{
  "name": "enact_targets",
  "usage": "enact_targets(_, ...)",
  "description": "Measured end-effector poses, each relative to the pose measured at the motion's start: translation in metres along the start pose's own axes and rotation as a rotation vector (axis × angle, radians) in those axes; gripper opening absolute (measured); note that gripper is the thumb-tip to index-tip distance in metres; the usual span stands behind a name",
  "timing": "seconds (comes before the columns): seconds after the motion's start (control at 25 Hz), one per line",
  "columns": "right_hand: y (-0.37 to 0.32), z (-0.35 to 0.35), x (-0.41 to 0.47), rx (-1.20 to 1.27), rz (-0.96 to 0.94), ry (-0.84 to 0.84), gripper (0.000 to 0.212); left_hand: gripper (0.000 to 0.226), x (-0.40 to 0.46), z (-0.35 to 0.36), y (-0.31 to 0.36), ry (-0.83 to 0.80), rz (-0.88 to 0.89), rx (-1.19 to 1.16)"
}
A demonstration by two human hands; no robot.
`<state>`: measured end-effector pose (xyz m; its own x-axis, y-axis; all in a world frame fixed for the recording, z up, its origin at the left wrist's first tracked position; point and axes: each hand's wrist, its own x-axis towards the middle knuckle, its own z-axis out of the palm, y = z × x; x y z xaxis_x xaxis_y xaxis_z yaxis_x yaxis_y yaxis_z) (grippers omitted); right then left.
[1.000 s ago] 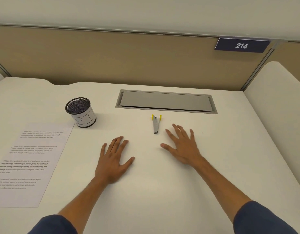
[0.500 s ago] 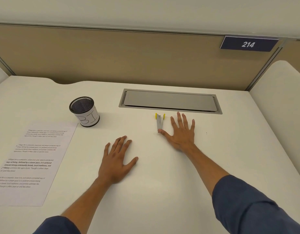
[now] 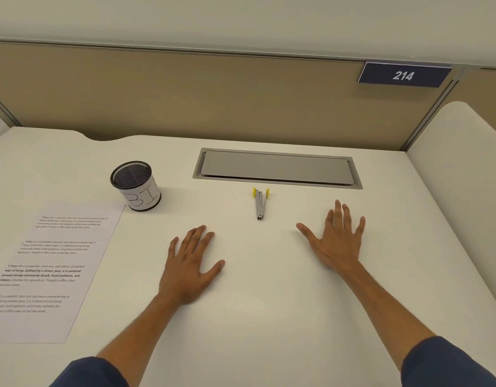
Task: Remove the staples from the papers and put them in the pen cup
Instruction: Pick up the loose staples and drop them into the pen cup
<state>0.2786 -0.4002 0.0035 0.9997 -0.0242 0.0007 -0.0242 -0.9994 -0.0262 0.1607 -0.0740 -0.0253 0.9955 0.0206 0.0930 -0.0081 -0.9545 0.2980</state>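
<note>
My papers [image 3: 50, 270] run off the left edge of the frame, their print too blurred to read and any staples too small to make out. The lower edge cuts off both my sleeves [image 3: 448, 364].

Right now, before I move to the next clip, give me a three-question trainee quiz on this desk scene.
1. True or false: the right hand is holding the staple remover.
2. Which sits nearest the pen cup? A) number plate B) papers C) right hand
3. Fill in: the left hand lies ___ on the desk.

Key: 1 false; 2 B; 3 flat
</note>
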Motion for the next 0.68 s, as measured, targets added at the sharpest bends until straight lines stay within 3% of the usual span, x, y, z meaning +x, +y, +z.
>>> enact_targets(0.12,0.025,-0.001,-0.005,0.076,-0.033,0.039,0.092,0.072,0.0,0.0,0.0,0.004,0.004,-0.004)
enact_targets(0.28,0.058,-0.007,0.0,0.278,0.032,0.142,0.046,0.072,0.001,0.002,-0.001,0.008,0.005,0.002)
enact_targets(0.44,0.07,-0.008,0.015,0.346,-0.012,0.048,0.034,0.072,0.0,0.002,0.0,0.019,0.008,-0.002)
enact_targets(0.68,0.059,-0.008,0.026,0.423,-0.081,0.077,0.024,0.072,0.0,0.002,0.0,0.022,0.01,0.0)
